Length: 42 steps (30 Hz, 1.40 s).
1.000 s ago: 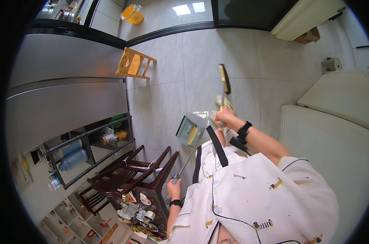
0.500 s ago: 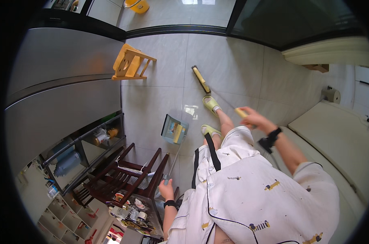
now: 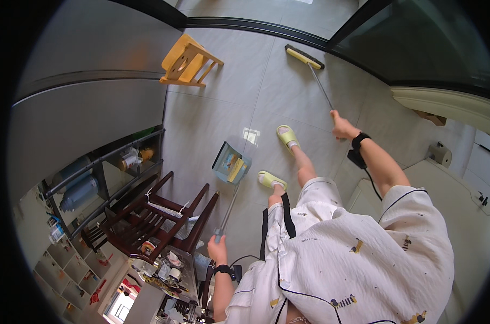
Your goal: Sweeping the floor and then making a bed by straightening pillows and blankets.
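My right hand (image 3: pixel 344 126) is closed around the grey handle of a broom (image 3: pixel 305 56). Its yellow head with dark bristles lies on the tiles at the far side, close to the dark door track. My left hand (image 3: pixel 217 250) grips the top of the long handle of a dustpan (image 3: pixel 244 167). The dustpan's blue-grey pan rests on the floor to the left of my feet, with a yellow piece at its middle. Both of my wrists carry black straps. Between broom and dustpan are my feet in light green slippers (image 3: pixel 287 139).
A small wooden chair (image 3: pixel 186 62) stands at the far left beside a large grey cabinet front (image 3: pixel 93 113). Dark wooden chairs (image 3: pixel 147 218) and a cluttered table (image 3: pixel 172 270) are at the lower left. A dark glass door (image 3: pixel 418 43) is at the far right.
My right hand has swung forward with the broom, whose head moved from near my feet out to the far right and turned. The dustpan stays on the floor in my left hand.
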Each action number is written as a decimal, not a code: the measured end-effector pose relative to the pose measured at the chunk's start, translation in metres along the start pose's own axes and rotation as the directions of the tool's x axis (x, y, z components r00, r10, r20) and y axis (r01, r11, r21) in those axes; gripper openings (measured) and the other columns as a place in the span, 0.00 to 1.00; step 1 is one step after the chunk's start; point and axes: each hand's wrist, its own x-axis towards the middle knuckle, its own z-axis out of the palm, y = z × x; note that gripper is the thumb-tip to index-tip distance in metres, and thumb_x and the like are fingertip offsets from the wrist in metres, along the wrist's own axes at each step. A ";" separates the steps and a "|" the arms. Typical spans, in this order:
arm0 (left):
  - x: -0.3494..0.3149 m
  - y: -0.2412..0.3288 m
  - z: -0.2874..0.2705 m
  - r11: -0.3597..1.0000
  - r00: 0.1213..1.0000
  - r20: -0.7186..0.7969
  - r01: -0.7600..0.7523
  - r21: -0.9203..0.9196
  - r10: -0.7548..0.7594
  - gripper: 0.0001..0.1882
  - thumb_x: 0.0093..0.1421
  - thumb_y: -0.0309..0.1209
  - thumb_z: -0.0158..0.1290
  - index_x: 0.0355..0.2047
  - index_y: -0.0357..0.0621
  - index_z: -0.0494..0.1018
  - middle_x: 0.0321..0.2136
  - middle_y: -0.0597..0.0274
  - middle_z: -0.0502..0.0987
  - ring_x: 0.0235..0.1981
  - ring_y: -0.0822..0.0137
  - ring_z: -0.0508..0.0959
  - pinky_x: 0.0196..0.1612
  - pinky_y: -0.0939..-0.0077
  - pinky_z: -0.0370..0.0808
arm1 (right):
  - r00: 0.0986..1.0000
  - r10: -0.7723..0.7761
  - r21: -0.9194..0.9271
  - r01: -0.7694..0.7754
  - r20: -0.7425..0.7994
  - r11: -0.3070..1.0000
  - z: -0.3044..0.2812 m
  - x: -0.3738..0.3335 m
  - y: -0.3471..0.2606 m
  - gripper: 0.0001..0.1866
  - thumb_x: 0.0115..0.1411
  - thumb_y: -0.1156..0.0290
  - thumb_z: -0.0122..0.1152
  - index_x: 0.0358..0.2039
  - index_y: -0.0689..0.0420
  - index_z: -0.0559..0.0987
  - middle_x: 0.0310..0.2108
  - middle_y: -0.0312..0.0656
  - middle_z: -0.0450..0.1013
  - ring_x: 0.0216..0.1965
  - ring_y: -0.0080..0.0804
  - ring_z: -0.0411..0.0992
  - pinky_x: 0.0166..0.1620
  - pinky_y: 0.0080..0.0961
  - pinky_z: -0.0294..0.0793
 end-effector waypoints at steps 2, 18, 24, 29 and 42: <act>-0.003 -0.020 0.004 1.000 1.000 -0.017 0.006 0.015 -0.006 0.22 0.45 0.39 0.59 0.39 0.41 0.73 0.31 0.46 0.75 0.35 0.48 0.75 0.37 0.61 0.70 | 0.998 0.008 -0.093 -0.002 0.064 0.996 0.037 -0.022 -0.006 0.37 0.45 0.83 0.45 0.57 0.55 0.45 0.23 0.51 0.73 0.25 0.41 0.74 0.28 0.35 0.71; 0.136 -0.155 0.041 0.345 0.514 0.213 -0.777 0.527 0.831 0.10 0.52 0.29 0.46 0.34 0.47 0.73 0.18 0.63 0.74 0.21 0.64 0.76 0.23 0.69 0.69 | 0.949 0.144 -0.314 -0.051 0.281 0.948 0.259 -0.228 0.048 0.42 0.45 0.84 0.44 0.61 0.49 0.42 0.23 0.51 0.71 0.22 0.40 0.71 0.24 0.31 0.70; 0.174 -0.170 0.032 0.219 0.412 0.249 -0.802 0.556 0.876 0.13 0.51 0.29 0.45 0.37 0.48 0.72 0.17 0.64 0.72 0.20 0.64 0.75 0.25 0.70 0.69 | 0.945 -0.014 0.122 -0.027 0.326 0.992 0.348 -0.273 0.045 0.42 0.43 0.81 0.50 0.59 0.52 0.46 0.24 0.48 0.69 0.20 0.35 0.70 0.24 0.29 0.70; 0.181 -0.187 0.036 0.240 0.432 0.238 -0.792 0.561 0.870 0.10 0.50 0.29 0.46 0.34 0.47 0.72 0.16 0.64 0.73 0.20 0.63 0.75 0.25 0.70 0.69 | 0.903 -0.059 0.345 -0.102 0.425 0.933 0.357 -0.277 -0.014 0.42 0.42 0.80 0.54 0.58 0.50 0.48 0.25 0.42 0.67 0.20 0.29 0.68 0.22 0.25 0.67; 0.156 -0.208 0.070 0.504 0.603 0.251 -0.784 0.363 0.757 0.14 0.45 0.37 0.57 0.29 0.44 0.69 0.19 0.56 0.75 0.24 0.57 0.77 0.24 0.62 0.72 | 0.973 -0.112 0.131 0.087 0.199 0.988 0.273 -0.310 -0.056 0.38 0.42 0.80 0.57 0.56 0.50 0.58 0.20 0.39 0.67 0.14 0.23 0.65 0.16 0.22 0.64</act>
